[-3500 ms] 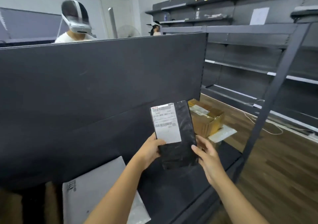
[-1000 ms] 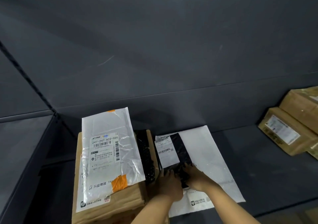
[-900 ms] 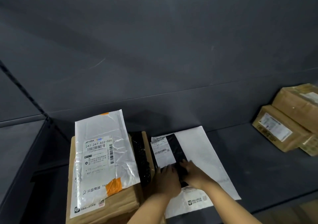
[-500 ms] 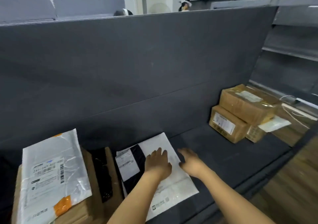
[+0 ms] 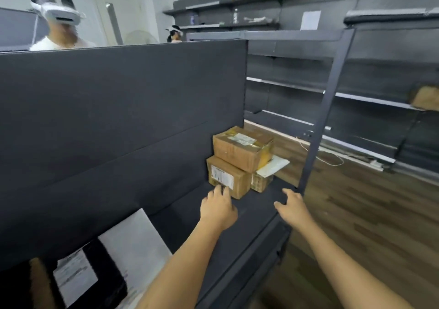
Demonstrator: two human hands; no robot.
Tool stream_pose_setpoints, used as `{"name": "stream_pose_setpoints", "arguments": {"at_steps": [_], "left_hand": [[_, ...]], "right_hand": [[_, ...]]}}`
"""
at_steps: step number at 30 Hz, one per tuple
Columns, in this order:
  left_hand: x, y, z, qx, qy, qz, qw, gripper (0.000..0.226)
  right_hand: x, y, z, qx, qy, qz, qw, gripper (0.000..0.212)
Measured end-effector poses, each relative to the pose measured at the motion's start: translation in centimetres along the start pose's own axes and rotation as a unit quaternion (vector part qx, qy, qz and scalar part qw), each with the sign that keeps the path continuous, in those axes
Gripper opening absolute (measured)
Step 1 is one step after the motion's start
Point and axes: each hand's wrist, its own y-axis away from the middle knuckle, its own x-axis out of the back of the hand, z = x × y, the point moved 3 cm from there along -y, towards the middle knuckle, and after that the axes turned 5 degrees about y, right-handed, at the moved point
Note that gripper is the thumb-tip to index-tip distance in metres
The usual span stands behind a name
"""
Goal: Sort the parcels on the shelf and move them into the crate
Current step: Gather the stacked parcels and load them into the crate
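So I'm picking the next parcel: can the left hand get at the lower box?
Likely yes: the left hand is open, fingertips at the labelled face of the lower box, nothing between.

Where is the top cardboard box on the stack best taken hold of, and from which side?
Probably by its left and right faces, left hand on one, right hand on the other, coming from the shelf's open front. The top cardboard box sits free above the lower box, its sides exposed; the back panel closes off the rear.
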Motion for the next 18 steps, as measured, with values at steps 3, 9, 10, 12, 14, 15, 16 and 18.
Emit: {"name": "stream_pose_setpoints", "arguments": {"at_steps": [3, 9, 10, 12, 14, 15, 16, 18], "left_hand": [[-0.3, -1.5, 1.6, -0.017, -0.001, -0.002, 1.000, 0.063], [-1.3, -4.4, 1.3, -0.019, 0.008, -0.019, 1.000, 0.060], [-1.5, -5.0, 1.1, -0.018, 0.011, -0.024, 0.999, 0.058], [-1.8, -6.2, 0.3, -0.014, 0.022, -0.033, 0.999, 0.056], [-1.9, -7.8, -0.8, -0.011, 0.032, -0.040, 0.999, 0.057], [-1.9, -8.7, -1.3, -0.010, 0.036, -0.046, 0.998, 0.059], [-1.9, -9.6, -1.9, -0.008, 0.041, -0.054, 0.998, 0.062], [-1.9, -11.4, -2.9, -0.002, 0.047, -0.063, 0.997, 0.063]], "right_hand": [[0.4, -0.9, 0.7, -0.016, -0.059, 0.008, 0.998, 0.061], [-1.4, -3.5, -0.4, -0.079, -0.240, 0.000, 0.968, 0.070], [-1.9, -4.1, -0.7, -0.089, -0.259, -0.006, 0.962, 0.068], [-2.7, -5.3, -1.3, -0.106, -0.283, -0.015, 0.953, 0.062], [-3.5, -6.6, -2.0, -0.133, -0.314, -0.024, 0.940, 0.056], [-3.8, -7.5, -2.4, -0.147, -0.337, -0.028, 0.930, 0.055], [-4.2, -8.5, -2.8, -0.158, -0.362, -0.028, 0.918, 0.055], [-4.6, -10.7, -3.5, -0.173, -0.398, -0.016, 0.901, 0.052]]}}
